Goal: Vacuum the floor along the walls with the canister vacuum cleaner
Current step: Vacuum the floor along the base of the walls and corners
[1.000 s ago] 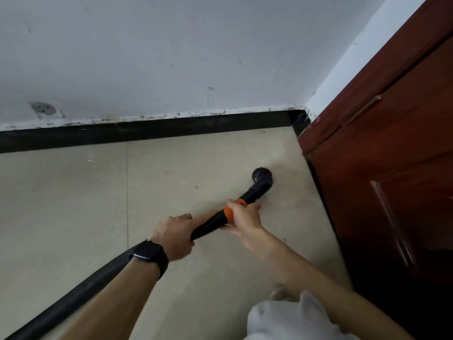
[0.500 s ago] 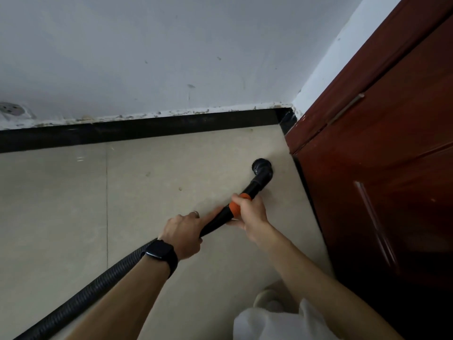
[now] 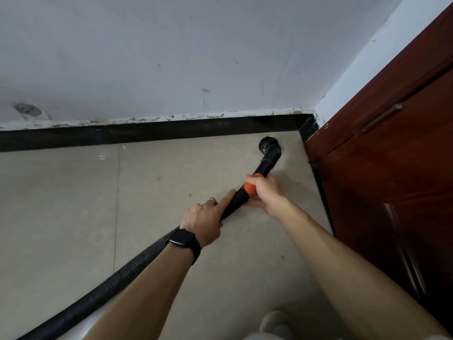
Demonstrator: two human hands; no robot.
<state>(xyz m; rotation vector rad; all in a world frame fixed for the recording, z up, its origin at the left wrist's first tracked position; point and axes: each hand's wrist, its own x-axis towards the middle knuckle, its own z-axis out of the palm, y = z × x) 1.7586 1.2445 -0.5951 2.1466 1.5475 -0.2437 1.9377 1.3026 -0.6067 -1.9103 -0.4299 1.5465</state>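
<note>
A black round brush nozzle (image 3: 269,149) touches the beige tiled floor (image 3: 61,204) near the corner, just short of the black baseboard (image 3: 147,132). Its black wand carries an orange collar (image 3: 250,190). My right hand (image 3: 268,195) grips the wand at that collar. My left hand (image 3: 204,223), with a ring and a black watch on the wrist, holds the wand lower down, index finger laid along it. The ribbed black hose (image 3: 103,290) runs from there to the bottom left. The canister itself is out of view.
A white scuffed wall (image 3: 171,57) rises behind the baseboard, with a round socket (image 3: 27,110) at the left. A dark red wooden door (image 3: 392,168) stands along the right side. A light shoe (image 3: 275,322) shows at the bottom edge.
The nozzle has slid forward and right across the floor, closer to the baseboard and the corner by the door. Both hands kept their hold and moved with it.
</note>
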